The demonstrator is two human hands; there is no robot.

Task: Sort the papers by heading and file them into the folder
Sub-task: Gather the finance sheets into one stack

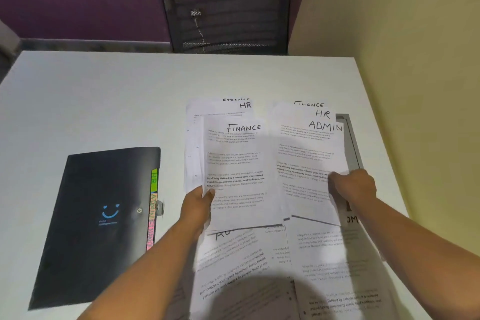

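Head view: left hand (198, 205) pinches a fan of sheets, FINANCE sheet (241, 171) on top. Right hand (354, 186) closed on ADMIN sheet (310, 163) at its right edge. More papers (259, 267) lie loose near. Black folder (98, 221), closed, tabs showing, left on white table (91, 101).

Bare white table (104, 101) lies open to my left and ahead, above the black folder (96, 221); loose papers (246, 267) crowd my near side, yellow wall (415, 60) hems right.
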